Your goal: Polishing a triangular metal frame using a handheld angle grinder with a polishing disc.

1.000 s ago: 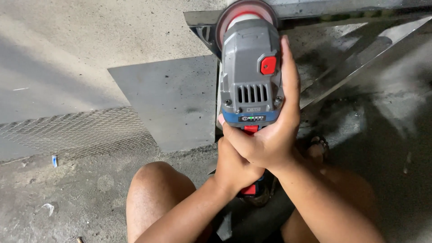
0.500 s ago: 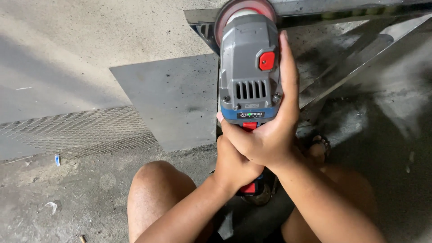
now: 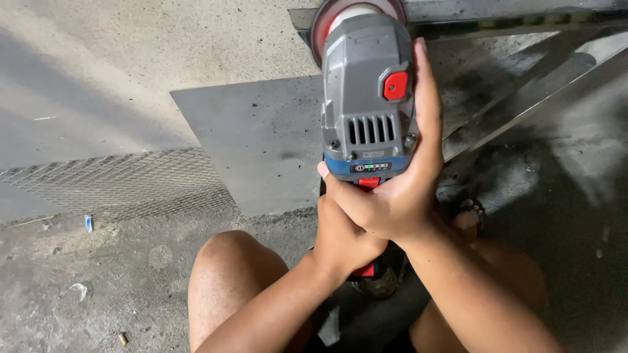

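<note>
Head view:
Grinder (image 3: 368, 98): grey cordless body, red switch on the right flank, held out in front, pointing away over the knees.
Disc (image 3: 356, 14): red-rimmed, at the far end, touching or just above the steel frame (image 3: 523, 13); contact itself hidden behind the body.
Right hand (image 3: 402, 176): wrapped along the grinder's right side, fingers stretched up beside the switch, palm closed on the rear.
Left hand (image 3: 343, 232): clasped tight round the red-and-black handle below, tucked under the right hand.
Knee (image 3: 229, 274): bare, just left of the forearms; second leg under the right forearm.
Doing it well, as judged: keep both hands clamped, wrists locked, disc at a shallow angle to the steel, light even pressure, guard side toward the body, bare legs out of the spark line.
Sheet (image 3: 261, 140): flat dark steel plate on the floor, under and left of the grinder.
Mesh (image 3: 111, 183): expanded metal, flat, touching the sheet's left edge.
Bars (image 3: 517, 98): angled steel strips right of the grinder, running up to the frame.
Floor (image 3: 98, 78): rough concrete, dusty, dark grinding soot to the right, small scraps lower left.
Room: shaded, daylight falling across the far concrete.
</note>
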